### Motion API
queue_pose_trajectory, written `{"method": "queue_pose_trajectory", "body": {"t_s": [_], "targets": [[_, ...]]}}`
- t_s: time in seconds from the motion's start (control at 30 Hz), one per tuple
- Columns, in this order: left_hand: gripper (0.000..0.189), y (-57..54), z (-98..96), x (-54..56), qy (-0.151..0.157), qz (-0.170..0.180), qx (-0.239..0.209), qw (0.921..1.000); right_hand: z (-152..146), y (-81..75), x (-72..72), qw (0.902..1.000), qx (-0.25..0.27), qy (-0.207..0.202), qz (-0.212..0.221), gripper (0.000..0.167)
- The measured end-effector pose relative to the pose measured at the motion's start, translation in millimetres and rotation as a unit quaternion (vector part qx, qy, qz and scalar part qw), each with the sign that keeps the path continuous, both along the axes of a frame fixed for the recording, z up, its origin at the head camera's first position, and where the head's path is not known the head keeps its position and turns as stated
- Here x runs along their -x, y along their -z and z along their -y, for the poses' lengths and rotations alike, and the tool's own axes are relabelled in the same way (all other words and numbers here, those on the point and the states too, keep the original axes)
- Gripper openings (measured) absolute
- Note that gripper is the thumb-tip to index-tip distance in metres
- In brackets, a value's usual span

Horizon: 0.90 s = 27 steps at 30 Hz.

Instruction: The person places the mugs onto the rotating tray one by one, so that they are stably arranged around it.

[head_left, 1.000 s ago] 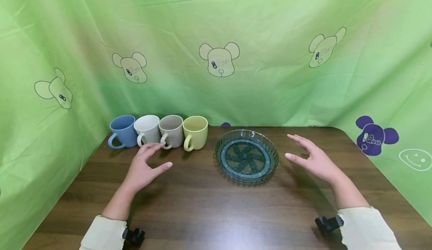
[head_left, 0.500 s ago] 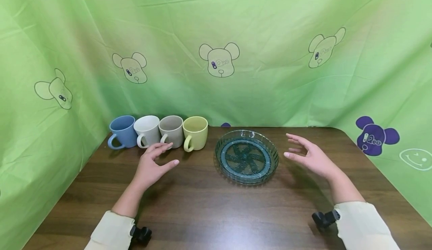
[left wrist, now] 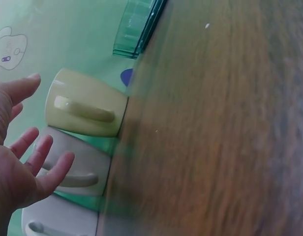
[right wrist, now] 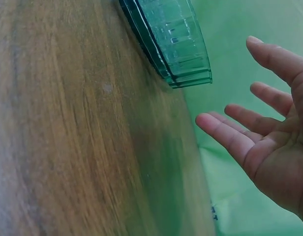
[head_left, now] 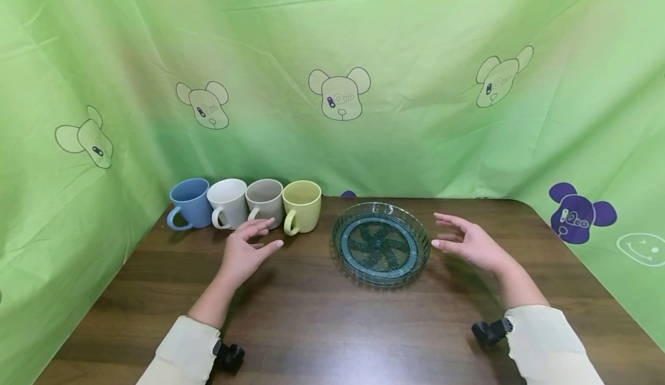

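A round clear green-tinted glass dish [head_left: 378, 246] with ribbed walls sits on the table, right of the middle. My right hand [head_left: 470, 246] hovers just right of its rim, fingers spread and gently bent, apart from the glass [right wrist: 178, 46]. Left of the dish stand a yellow mug [head_left: 306, 206], a grey mug [head_left: 267, 197], a white mug [head_left: 230, 194] and a blue mug [head_left: 191, 203] in a row. My left hand [head_left: 244, 255] is in front of the grey mug, its fingertips overlapping that mug in the head view. In the left wrist view its fingers are loosely spread, holding nothing.
The wooden table [head_left: 332, 327] is bounded behind and at both sides by a green printed cloth [head_left: 337, 27]. A black wrist camera [head_left: 228, 355] sits on the left sleeve, another wrist camera [head_left: 490, 333] on the right sleeve.
My left hand has moved to the right, toward the dish. My right hand has moved slightly left, closer to the dish rim. Mugs and dish stay where they were.
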<state>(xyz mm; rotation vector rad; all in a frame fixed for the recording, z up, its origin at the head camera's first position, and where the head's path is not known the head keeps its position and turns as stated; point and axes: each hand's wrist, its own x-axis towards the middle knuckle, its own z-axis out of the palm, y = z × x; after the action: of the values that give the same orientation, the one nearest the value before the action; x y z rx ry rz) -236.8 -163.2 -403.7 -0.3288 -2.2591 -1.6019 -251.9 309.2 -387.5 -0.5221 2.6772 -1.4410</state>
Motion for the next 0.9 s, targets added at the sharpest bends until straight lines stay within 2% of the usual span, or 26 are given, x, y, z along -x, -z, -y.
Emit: {"method": "queue_pose_trajectory", "body": {"t_s": [0.1, 0.27, 0.37, 0.57, 0.67, 0.9], "targets": [[0.047, 1.7, -2.9, 2.5, 0.003, 0.001, -0.020, 0.9998, 0.1, 2.6, 2.5, 0.9999, 0.003, 0.006, 0.011, 0.069], [0.048, 4.8, -7.6, 7.8, 0.001, -0.008, -0.018, 0.9998, 1.1, 5.9, 6.4, 0.9996, 0.011, 0.009, 0.026, 0.068], [0.049, 6.4, -11.4, 11.4, 0.003, -0.014, -0.018, 0.9997, 0.6, 7.9, 8.1, 0.9987, 0.032, 0.000, 0.039, 0.068], [0.049, 9.0, -18.4, 17.2, -0.004, -0.019, -0.023, 0.9995, -4.0, 12.4, 12.7, 0.9917, 0.099, -0.018, 0.080, 0.068], [0.049, 10.1, -21.1, 20.4, -0.011, -0.020, -0.020, 0.9995, -5.6, 14.1, 14.4, 0.9886, 0.115, -0.017, 0.095, 0.068], [0.049, 10.5, -28.1, 25.9, -0.014, 0.000, -0.049, 0.9987, -5.2, 16.6, 15.4, 0.9817, 0.141, -0.009, 0.128, 0.068]]}}
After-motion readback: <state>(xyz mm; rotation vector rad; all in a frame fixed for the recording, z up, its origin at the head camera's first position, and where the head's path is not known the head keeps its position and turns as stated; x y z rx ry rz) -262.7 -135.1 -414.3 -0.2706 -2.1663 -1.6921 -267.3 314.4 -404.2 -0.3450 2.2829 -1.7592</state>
